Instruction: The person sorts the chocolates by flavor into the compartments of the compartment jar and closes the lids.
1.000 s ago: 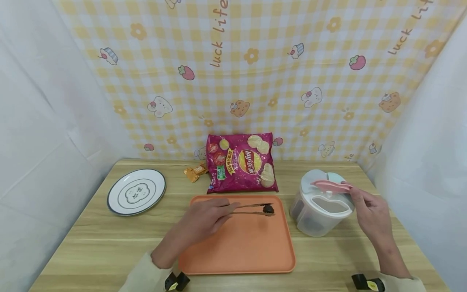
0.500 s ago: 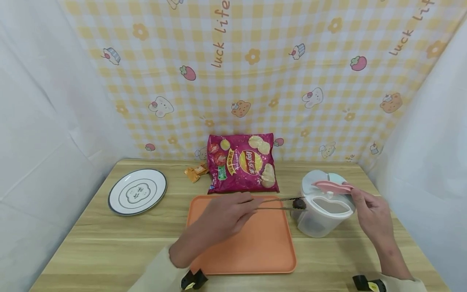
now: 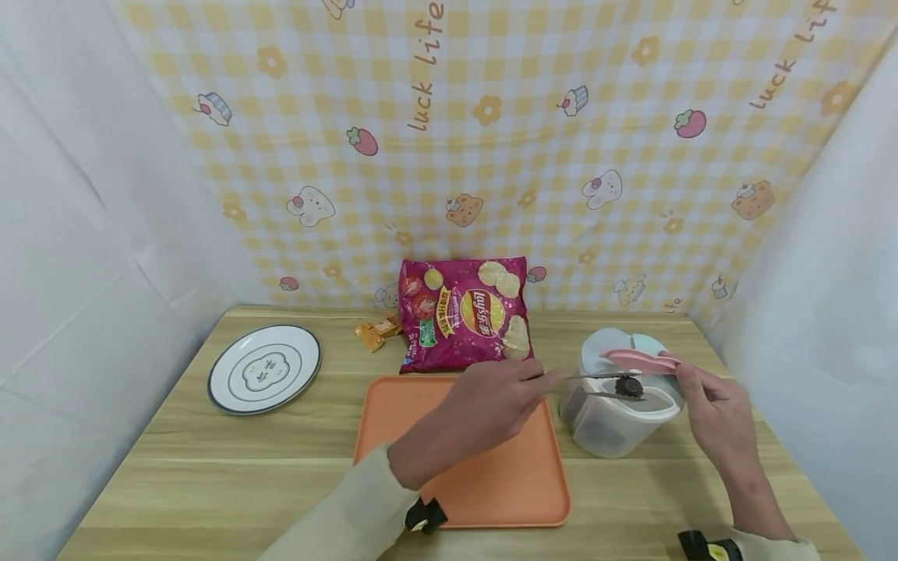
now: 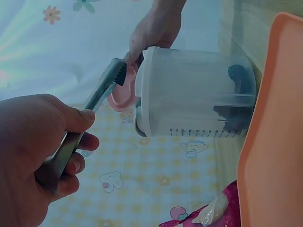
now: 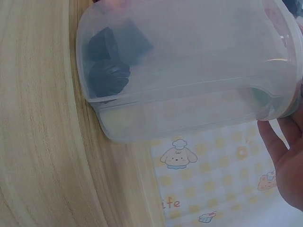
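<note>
Metal tongs (image 4: 102, 87) are gripped in my left hand (image 3: 494, 401), which reaches rightward over the orange tray (image 3: 505, 491). Between their tips is a small dark, ridged piece (image 3: 629, 386), held over the uncovered opening of a clear lidded container (image 3: 603, 436). On the container's far right side, my right hand (image 3: 719, 409) pinches the raised pink lid (image 3: 638, 361) by its edge. Through the container's wall, several dark pieces (image 5: 109, 78) show at the bottom. Some of the right hand's fingers are hidden behind the container's rim.
A purple chip bag (image 3: 463, 315) lies behind the tray, with small orange wrapped sweets (image 3: 369, 335) beside it. At the left stands a white plate (image 3: 235, 362) with a dark rim. A checked cloth (image 3: 484, 171) hangs behind the table.
My left hand has moved right with the tongs, carrying the dark piece from above the tray to over the container's opening. The right hand stays on the raised pink lid.
</note>
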Available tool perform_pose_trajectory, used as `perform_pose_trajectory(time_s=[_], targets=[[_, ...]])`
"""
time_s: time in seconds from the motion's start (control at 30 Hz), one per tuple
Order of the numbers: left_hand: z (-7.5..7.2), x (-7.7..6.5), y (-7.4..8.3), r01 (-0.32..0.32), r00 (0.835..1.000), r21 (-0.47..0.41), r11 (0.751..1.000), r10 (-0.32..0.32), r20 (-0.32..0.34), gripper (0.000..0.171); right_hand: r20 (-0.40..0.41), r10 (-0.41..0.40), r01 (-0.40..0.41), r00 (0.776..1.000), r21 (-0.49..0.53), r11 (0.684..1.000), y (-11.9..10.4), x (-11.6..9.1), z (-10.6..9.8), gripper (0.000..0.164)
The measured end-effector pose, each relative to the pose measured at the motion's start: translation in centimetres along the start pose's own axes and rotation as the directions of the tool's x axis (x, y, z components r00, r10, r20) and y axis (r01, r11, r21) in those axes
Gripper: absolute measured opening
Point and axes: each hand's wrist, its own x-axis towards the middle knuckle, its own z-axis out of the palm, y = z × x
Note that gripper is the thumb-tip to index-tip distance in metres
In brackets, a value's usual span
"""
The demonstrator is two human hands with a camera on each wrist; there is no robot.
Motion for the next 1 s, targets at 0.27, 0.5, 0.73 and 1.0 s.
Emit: perform_pose_trajectory(time_s=[0.27, 0.5, 0.73, 1.0], targets=[[0.9, 1.2, 0.4, 0.016, 0.993, 0.075, 0.997, -0.024, 0.115, 0.039, -0.001, -0.002, 0.002, 1.0, 0.006, 1.0, 0.0, 0.0, 0.0, 0.031], [1.2, 1.4, 0.5, 0.019, 0.99, 0.087, 0.996, -0.031, 0.137, 0.038, -0.006, 0.014, -0.014, 1.0, -0.001, 1.0, 0.0, -0.1, 0.0, 0.032], [1.3, 1.4, 0.5, 0.014, 0.991, 0.087, 0.996, -0.025, 0.128, 0.038, -0.009, 0.015, -0.015, 1.0, 0.0, 1.0, 0.1, 0.0, 0.0, 0.032], [1.5, 1.5, 0.5, 0.005, 0.992, 0.093, 0.996, -0.017, 0.123, 0.036, -0.013, -0.011, 0.012, 1.0, 0.02, 1.0, 0.0, 0.1, 0.2, 0.029]])
